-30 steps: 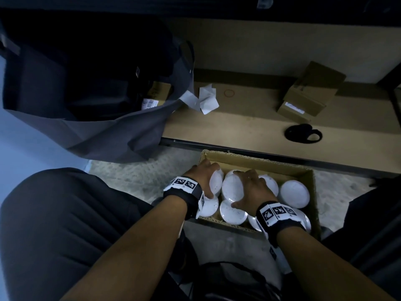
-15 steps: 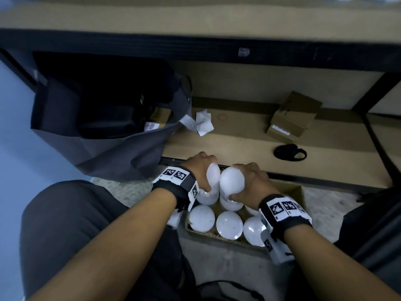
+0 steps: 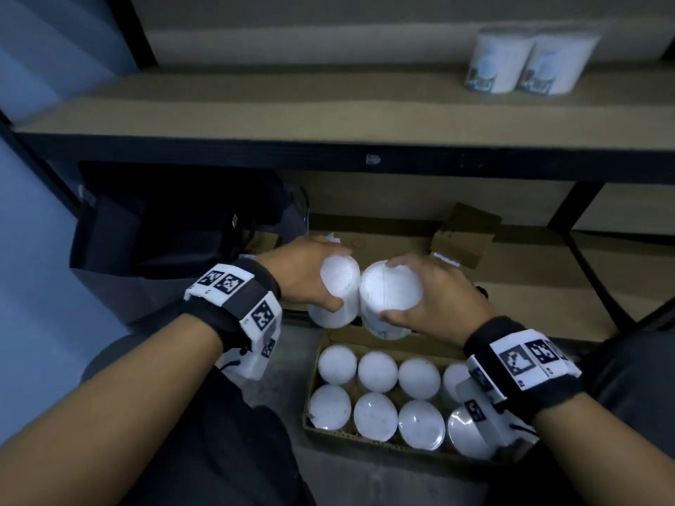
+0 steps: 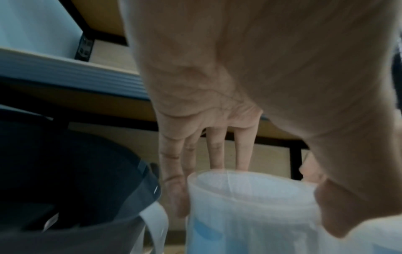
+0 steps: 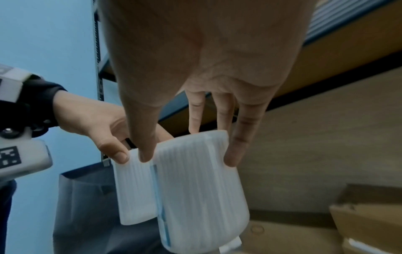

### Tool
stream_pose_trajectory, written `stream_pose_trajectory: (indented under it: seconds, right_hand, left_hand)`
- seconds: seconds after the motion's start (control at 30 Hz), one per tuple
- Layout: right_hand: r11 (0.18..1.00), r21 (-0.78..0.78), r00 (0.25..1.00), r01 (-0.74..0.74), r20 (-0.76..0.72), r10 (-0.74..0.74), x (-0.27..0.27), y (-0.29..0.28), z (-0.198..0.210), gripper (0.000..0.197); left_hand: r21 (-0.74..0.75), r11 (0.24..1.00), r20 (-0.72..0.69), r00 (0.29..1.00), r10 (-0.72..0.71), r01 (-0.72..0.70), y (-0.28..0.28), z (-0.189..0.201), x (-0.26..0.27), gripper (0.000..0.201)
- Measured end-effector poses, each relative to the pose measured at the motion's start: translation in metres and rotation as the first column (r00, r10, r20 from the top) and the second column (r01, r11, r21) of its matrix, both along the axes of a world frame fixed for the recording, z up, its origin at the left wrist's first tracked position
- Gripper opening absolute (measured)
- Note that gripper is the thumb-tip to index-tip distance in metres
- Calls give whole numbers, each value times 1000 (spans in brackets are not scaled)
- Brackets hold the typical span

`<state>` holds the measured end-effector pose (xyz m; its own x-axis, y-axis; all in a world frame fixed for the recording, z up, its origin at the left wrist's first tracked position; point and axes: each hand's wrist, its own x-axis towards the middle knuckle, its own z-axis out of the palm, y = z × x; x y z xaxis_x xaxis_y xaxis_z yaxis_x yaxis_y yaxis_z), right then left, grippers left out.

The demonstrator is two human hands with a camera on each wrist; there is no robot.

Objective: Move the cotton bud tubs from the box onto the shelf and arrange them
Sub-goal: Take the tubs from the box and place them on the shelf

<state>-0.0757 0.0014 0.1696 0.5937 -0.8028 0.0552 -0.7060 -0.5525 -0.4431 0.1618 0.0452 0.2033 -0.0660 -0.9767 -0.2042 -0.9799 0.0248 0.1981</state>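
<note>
My left hand (image 3: 307, 275) grips a white cotton bud tub (image 3: 338, 290) by its lid, fingers and thumb curled round the rim (image 4: 250, 187). My right hand (image 3: 434, 294) holds a second white tub (image 3: 389, 297) the same way from above (image 5: 195, 180). The two tubs touch side by side in the air above the cardboard box (image 3: 383, 445). Several white-lidded tubs (image 3: 376, 372) stand in rows inside the box on the floor. Two tubs (image 3: 529, 60) stand on the upper shelf (image 3: 292, 107) at the far right.
A dark bag (image 3: 175, 228) sits at the left of the lower shelf. A small cardboard carton (image 3: 464, 235) lies further right on that shelf. The upper shelf's black front rail (image 3: 372, 158) runs across above my hands. My knees flank the box.
Both hands have lifted their tubs up out of the box and hold them higher. My head has tilted up, bringing the upper shelf and its two tubs into view.
</note>
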Motion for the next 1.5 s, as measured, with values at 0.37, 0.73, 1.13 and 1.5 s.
stream_pose_trajectory:
  seconds: [0.37,0.73,1.13,1.5]
  right_hand:
    - [976,-217,987,25,163,11,-24,-2,103,46]
    - [913,-361,957,190,276,-90,-32,-41,182,41]
    - [921,-319,951,223,280,-133,-13,-98,208,36]
    - [922,-304,945,240,289,-151,2,-129,195,39]
  left_hand:
    - [-232,972,10,999,-43,44,6,116,-21,65]
    - [-313,950,-33,999,-20,8,-24,206,-43,49]
    - [-274,962,-13,1000,-2,-1,-81,232,-38,51]
    - [-270,963,3,1000,20,-18,-114,217,-21,65]
